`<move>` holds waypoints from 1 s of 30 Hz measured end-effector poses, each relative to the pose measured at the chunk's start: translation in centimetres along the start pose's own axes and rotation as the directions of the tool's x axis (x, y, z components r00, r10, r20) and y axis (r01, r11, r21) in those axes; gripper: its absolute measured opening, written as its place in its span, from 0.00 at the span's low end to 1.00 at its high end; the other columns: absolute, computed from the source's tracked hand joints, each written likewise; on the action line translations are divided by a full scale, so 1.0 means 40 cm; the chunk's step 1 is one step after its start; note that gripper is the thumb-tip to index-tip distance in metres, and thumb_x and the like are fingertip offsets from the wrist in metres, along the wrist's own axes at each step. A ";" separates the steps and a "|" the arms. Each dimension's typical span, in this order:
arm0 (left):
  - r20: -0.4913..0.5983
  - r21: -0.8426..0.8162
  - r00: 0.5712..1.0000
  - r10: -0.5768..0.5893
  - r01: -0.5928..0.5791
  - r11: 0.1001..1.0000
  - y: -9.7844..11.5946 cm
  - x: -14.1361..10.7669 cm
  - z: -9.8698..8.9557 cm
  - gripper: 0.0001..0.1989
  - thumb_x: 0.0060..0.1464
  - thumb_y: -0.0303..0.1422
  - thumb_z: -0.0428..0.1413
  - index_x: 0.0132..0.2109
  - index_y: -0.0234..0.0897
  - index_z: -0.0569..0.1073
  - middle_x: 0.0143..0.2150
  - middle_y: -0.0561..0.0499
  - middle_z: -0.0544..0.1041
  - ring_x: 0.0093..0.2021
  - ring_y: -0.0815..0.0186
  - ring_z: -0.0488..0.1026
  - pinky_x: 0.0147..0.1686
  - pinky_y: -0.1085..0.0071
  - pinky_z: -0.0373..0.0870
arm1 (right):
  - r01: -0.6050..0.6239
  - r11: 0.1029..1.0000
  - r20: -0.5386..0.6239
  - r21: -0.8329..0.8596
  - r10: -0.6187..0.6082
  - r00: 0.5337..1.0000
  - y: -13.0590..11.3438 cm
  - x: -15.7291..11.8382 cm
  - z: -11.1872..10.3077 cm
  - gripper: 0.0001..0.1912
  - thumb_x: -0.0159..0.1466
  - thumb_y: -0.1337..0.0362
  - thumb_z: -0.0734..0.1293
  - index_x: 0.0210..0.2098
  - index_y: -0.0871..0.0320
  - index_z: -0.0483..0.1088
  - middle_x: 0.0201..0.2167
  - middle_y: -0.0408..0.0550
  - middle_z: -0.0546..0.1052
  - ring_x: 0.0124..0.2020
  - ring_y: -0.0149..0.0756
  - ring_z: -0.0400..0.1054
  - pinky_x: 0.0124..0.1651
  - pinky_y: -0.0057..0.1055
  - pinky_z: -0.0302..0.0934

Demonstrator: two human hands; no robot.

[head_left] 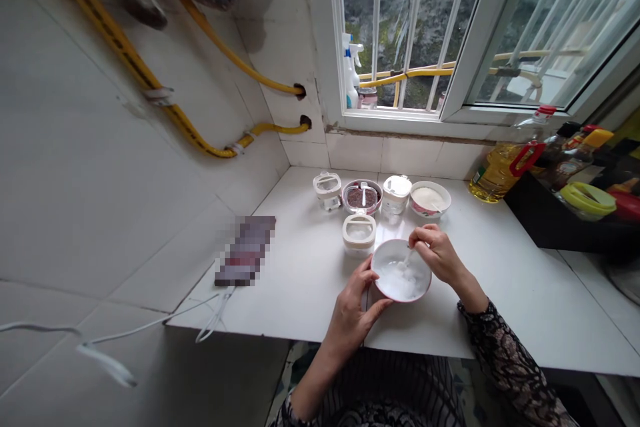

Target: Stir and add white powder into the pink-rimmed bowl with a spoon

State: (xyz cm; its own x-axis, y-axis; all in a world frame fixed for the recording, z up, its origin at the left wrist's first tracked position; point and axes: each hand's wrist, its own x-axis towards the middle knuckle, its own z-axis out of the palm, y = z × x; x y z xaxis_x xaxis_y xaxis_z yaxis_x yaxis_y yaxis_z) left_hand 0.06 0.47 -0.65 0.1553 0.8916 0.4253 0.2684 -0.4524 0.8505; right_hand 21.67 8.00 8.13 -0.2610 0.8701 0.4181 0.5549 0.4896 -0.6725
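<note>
A white bowl (386, 255) with a pinkish rim stands near the counter's front edge. White powdery or grainy stuff (404, 283) lies in its bottom. My left hand (351, 307) grips the bowl from the left, fingers and thumb against its side. My right hand (439, 253) is closed on the handle of a small white spoon (409, 259), whose tip dips into the white contents. Just behind the bowl is a clear tub with a cream lid (359, 232). The far end of the spoon handle is hidden by my fingers.
Behind stand two lidded jars (327, 188) (397, 192), a dark-filled bowl with a clear container (361, 197) on top, and a bowl of pale grains (430, 199). An oil bottle (493, 173) and a black condiment box (535, 213) are right. A blurred-out phone-like slab (246, 250) with a white cable lies left.
</note>
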 end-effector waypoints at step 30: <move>0.016 0.018 1.000 0.011 -0.011 1.000 0.003 0.005 -0.002 0.15 0.57 0.32 0.62 0.50 0.41 0.69 0.67 0.36 0.68 0.64 0.52 0.71 0.56 0.56 0.75 | -0.176 0.868 -0.107 0.464 0.252 0.962 -0.025 0.023 0.055 0.08 0.63 0.59 0.63 0.35 0.56 0.71 0.24 0.44 0.75 0.27 0.35 0.68 0.31 0.31 0.62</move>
State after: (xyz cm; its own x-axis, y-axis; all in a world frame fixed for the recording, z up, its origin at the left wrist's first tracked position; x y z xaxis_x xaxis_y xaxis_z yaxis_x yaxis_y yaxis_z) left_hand 0.04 0.60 -0.46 0.1736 0.8862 0.4296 0.2836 -0.4627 0.8399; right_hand 19.15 8.43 7.84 -0.0270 0.9542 0.2980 0.1616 0.2983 -0.9407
